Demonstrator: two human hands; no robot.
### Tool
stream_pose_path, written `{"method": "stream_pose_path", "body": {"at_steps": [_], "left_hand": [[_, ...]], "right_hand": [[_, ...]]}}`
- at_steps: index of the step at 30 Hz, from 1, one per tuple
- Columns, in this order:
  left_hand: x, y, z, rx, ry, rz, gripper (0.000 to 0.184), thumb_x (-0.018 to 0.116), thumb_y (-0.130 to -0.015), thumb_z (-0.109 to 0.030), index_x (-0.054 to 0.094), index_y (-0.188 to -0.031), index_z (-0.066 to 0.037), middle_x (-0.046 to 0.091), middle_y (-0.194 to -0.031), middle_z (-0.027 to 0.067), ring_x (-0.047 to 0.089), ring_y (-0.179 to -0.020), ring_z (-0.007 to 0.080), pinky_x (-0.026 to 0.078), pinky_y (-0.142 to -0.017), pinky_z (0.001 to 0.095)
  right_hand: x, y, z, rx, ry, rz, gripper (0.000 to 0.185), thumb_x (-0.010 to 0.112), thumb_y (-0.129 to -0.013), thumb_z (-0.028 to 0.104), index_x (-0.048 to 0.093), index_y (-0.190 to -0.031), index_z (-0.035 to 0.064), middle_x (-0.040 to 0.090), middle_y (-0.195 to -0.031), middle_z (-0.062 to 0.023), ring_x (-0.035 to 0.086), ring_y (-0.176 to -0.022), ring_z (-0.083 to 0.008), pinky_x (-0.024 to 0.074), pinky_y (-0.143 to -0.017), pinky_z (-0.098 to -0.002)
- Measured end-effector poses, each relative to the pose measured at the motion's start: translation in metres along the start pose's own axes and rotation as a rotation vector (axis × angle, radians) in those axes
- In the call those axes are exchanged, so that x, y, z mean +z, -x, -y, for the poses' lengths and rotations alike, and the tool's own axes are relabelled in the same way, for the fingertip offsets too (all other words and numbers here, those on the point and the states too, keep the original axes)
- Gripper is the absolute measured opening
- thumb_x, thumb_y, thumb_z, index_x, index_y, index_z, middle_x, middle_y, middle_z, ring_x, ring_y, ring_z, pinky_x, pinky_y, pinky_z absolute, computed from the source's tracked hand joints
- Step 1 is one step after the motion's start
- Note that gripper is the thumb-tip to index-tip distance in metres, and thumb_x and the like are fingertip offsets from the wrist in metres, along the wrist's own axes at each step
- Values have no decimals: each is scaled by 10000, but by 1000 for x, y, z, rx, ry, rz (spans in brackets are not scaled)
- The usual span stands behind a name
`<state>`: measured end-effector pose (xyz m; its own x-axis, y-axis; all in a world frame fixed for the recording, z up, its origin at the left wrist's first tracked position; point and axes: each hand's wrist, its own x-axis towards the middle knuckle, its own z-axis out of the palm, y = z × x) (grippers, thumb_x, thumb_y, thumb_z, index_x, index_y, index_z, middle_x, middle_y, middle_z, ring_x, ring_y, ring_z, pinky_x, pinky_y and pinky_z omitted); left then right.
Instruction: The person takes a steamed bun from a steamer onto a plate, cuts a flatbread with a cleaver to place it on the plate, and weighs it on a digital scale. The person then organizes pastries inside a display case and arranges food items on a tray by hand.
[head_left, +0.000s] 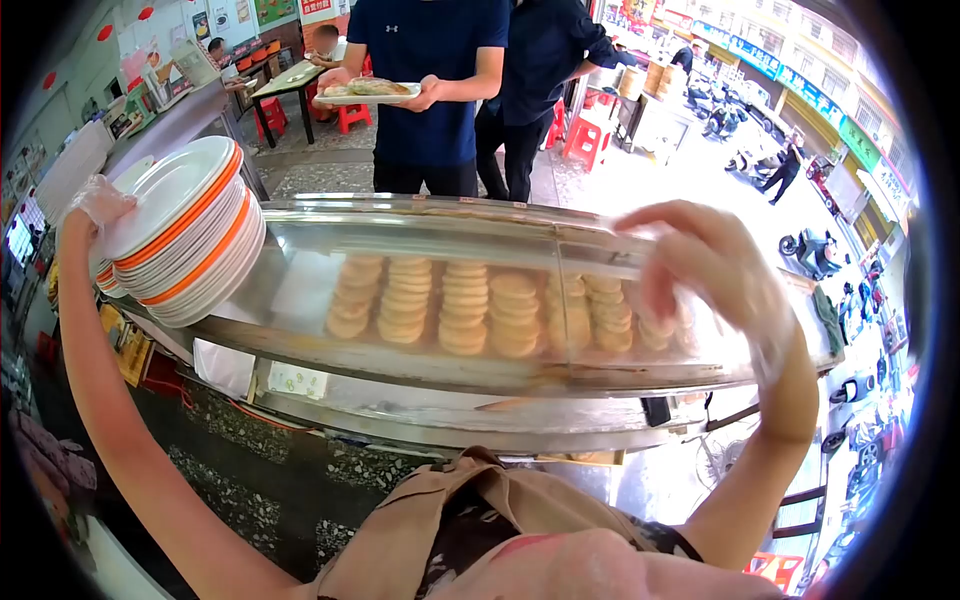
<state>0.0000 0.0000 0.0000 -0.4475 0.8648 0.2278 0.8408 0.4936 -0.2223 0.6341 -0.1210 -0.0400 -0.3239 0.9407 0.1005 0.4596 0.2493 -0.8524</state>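
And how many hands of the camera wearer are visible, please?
2: the left hand at the plate stack, the right hand raised, overlapping the display case in this view.

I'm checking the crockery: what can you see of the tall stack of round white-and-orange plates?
The tall stack of round white-and-orange plates looks smooth and glossy, perhaps plastic: mostly white, with orange layers between. It appears to lean in this wide-angle view, at the left end of the clear-topped, metal-framed display case. The left grip, in a clear plastic glove, touches the upper plates' edge.
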Motion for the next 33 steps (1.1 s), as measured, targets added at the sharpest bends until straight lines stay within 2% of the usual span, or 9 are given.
{"method": "stream_pose_path", "body": {"at_steps": [3,6,9,13,16,19,22,25,33], "left_hand": [[2,2,-3,-93,-93,181,744,658,-803,-499,429,-1378,-87,658,-1136,134,667,-847,172,525,-778,275],[-12,16,10,21,94,-66,432,635,-842,-386,693,-914,37,682,-929,203,669,-826,251,528,-775,332],[-7,20,51,-68,1338,180,380,639,-881,-353,642,-1100,-42,688,-934,70,656,-785,140,528,-684,282],[-6,48,99,103,1460,78,419,657,-872,-365,603,-1154,-59,663,-1001,36,647,-848,144,518,-740,293],[-21,156,103,63,1215,-335,401,612,-920,-321,550,-1192,-34,609,-1129,65,600,-987,159,470,-864,285],[-2,230,154,-55,490,-836,436,520,-882,-224,553,-1108,147,589,-985,326,565,-879,427,421,-780,516],[109,277,280,-125,287,-891,413,426,-979,-262,449,-1285,15,506,-1236,194,514,-1100,277,430,-902,381],[214,313,333,-88,900,-865,294,442,-1010,-168,446,-1265,-21,492,-1205,112,474,-1113,175,401,-959,295],[359,317,319,-168,1404,-132,113,505,-905,-35,453,-1006,-34,455,-902,10,429,-804,96,403,-733,236]], "right_hand": [[4,69,-9,-255,-28,-435,492,590,-908,379,599,-1021,-99,563,-541,-67,508,-418,-88,390,-418,-216],[-10,100,-60,-507,-309,-514,495,667,-872,389,591,-921,-97,541,-468,-93,491,-343,-121,351,-335,-204],[-9,102,-74,-588,-518,-195,462,661,-885,358,605,-807,-94,587,-510,-144,532,-356,-165,397,-317,-231],[21,80,-56,-630,-444,260,463,613,-923,325,641,-836,-129,641,-600,-168,600,-440,-216,478,-389,-270],[69,60,-40,-741,-497,365,461,610,-923,330,645,-896,-129,648,-617,-158,605,-456,-213,491,-412,-279],[147,40,-24,-790,-561,258,404,572,-937,307,640,-814,-72,635,-591,-122,575,-405,-196,485,-406,-275],[239,4,-1,-826,-456,251,381,571,-902,294,639,-728,-38,619,-559,-95,590,-416,-177,467,-385,-263],[331,-38,44,-832,-358,423,377,549,-929,290,671,-868,-62,641,-613,-99,636,-499,-174,496,-441,-274],[588,-137,82,-338,104,621,478,556,-914,402,572,-1188,11,678,-970,-188,654,-900,-313,506,-825,-382]]}}
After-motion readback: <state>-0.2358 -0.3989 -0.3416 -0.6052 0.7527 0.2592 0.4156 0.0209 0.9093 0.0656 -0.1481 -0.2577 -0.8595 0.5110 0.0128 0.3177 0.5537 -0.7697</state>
